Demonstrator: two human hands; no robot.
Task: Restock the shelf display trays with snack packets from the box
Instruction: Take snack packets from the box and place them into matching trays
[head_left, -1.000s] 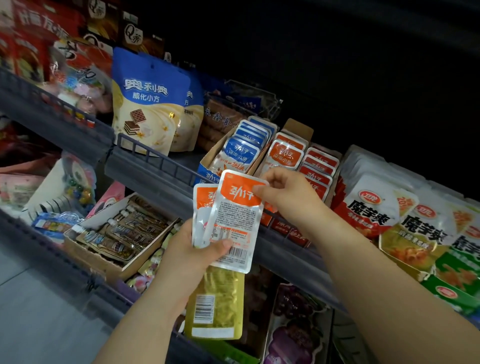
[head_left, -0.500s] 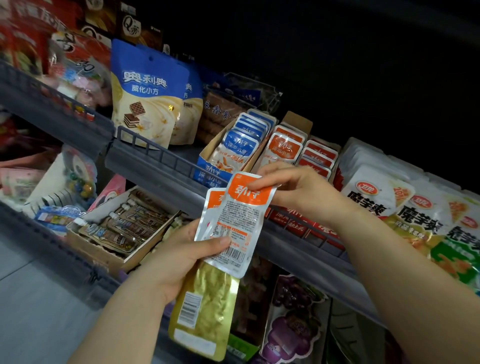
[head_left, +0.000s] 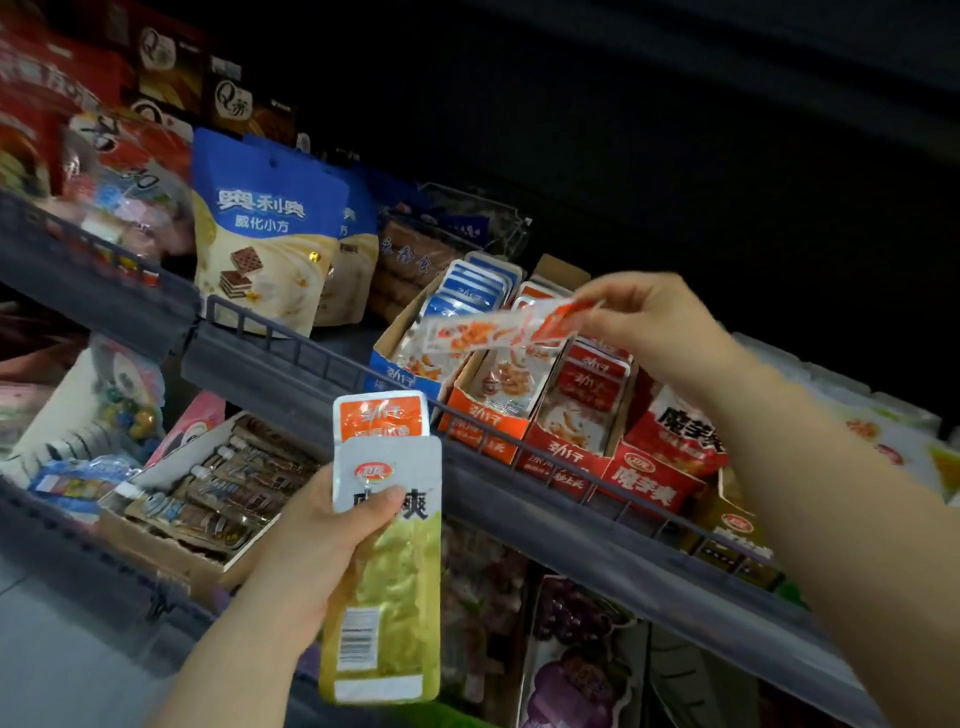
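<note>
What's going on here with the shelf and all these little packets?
A person is restocking a snack shelf by hand. The right hand holds one orange packet by its end, lying nearly flat above the orange display tray on the upper shelf, not yet slotted in. The left hand holds a small stack below the shelf rail: another orange-topped packet behind a larger white and yellow-green packet. The neighbouring blue tray and red tray already hold packets.

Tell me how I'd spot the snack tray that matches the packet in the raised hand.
Find the grey wire-fronted shelf. Three narrow cardboard trays stand side by side on it, below the right hand. The orange tray is the middle one, between a blue tray and a red tray.
</note>
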